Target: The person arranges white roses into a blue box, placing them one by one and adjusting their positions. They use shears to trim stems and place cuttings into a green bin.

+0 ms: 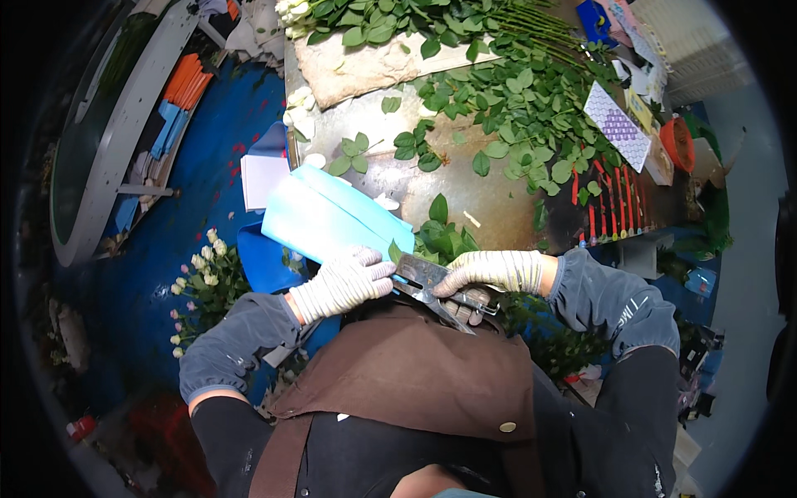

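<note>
My left hand [348,280], in a white striped glove, grips the near edge of a light-blue wrapping sleeve [336,211]. Leafy green stems [445,233] stick out at the sleeve's right end. My right hand [482,280], gloved the same way, is closed around a metal plier stapler [426,277]. The stapler's head points left, close to my left fingertips and the sleeve's lower right corner. A small blue and black part shows beside those fingertips; what it belongs to is unclear. Whether the stapler's jaws touch the sleeve cannot be made out.
Cut rose stems and leaves [517,118] cover the metal table's [373,155] far right, beside a worn board [355,68]. Red strips [613,205] hang at the right edge. White sheets [264,183] lie left. Pale roses [208,258] stand low at left, beside a blue container [264,258].
</note>
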Action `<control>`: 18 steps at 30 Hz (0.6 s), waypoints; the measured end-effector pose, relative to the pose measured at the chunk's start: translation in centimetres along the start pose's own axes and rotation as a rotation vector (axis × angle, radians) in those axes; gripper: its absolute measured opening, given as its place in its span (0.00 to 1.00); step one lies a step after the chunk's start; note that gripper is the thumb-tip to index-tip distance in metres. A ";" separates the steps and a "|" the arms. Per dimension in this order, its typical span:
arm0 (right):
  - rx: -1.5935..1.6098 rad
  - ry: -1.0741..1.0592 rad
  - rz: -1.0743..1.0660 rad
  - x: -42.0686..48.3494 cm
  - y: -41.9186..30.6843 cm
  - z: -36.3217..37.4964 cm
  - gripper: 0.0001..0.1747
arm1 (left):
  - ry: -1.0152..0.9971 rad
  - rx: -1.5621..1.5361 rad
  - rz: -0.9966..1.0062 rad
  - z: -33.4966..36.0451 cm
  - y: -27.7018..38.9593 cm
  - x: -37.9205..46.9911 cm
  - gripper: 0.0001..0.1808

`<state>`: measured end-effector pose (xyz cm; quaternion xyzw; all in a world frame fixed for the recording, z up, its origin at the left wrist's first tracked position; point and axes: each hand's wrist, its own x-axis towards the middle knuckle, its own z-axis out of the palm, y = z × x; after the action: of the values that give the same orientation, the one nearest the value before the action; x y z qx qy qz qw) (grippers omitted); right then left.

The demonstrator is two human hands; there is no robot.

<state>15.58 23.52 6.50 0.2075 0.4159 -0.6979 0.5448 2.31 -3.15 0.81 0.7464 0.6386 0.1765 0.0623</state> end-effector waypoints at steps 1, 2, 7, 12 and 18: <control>0.048 -0.018 0.030 0.1 -0.1 0.4 0.17 | 0.002 0.019 -0.005 0.7 0.5 -0.7 0.07; 0.098 -0.035 0.061 0.4 -0.1 0.7 0.17 | -0.030 -0.022 -0.047 1.1 1.0 -1.5 0.09; 0.792 -0.136 0.305 3.5 4.5 0.9 0.14 | 0.002 -0.018 -0.029 2.4 2.6 -2.3 0.07; 0.763 -0.136 0.324 2.7 3.7 1.3 0.13 | 0.007 -0.094 -0.073 2.2 3.0 -2.8 0.07; -0.001 -0.169 0.054 -0.7 -0.2 -5.5 0.27 | 0.061 -0.225 -0.408 -0.7 1.2 -1.7 0.09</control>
<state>14.70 28.35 3.98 0.1588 0.3629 -0.6979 0.5966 2.96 -5.07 1.52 0.5845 0.7542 0.2528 0.1601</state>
